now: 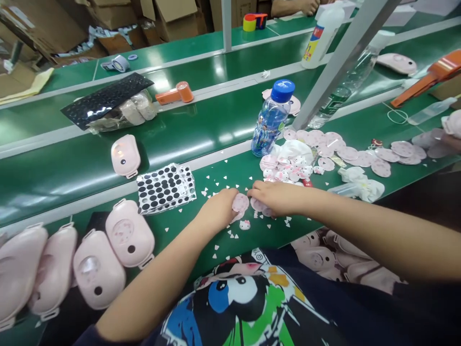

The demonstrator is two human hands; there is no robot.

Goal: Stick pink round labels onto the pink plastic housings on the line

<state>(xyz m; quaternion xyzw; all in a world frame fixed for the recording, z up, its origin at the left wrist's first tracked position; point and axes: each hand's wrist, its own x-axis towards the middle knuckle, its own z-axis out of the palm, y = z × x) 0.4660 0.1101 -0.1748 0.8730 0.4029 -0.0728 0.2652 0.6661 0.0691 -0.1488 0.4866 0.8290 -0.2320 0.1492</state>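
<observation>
My left hand (pixel 220 207) is closed on a pink printed round disc (pixel 240 203), held by its edge above the green bench. Close by on the right, my right hand (pixel 275 196) is curled over more pink round discs (pixel 260 206), its fingertips partly hidden. A small white cat-head piece (pixel 245 225) lies just below the two hands. Tiny white triangular bits (pixel 232 234) are scattered around them. Beyond my right hand is a pile of cat-head pieces (pixel 293 170), with a spread of pink discs (pixel 331 142) behind it.
Pink oval cases (pixel 130 233) line the left side, near sheets of black dots (pixel 165 187). A blue-capped bottle (pixel 272 117) stands before a slanted metal post (pixel 334 72). Orange tape dispensers (pixel 176 93) and a bubble-wrap bag (pixel 111 103) lie farther back. Another person's hand (pixel 309 6) shows at the top.
</observation>
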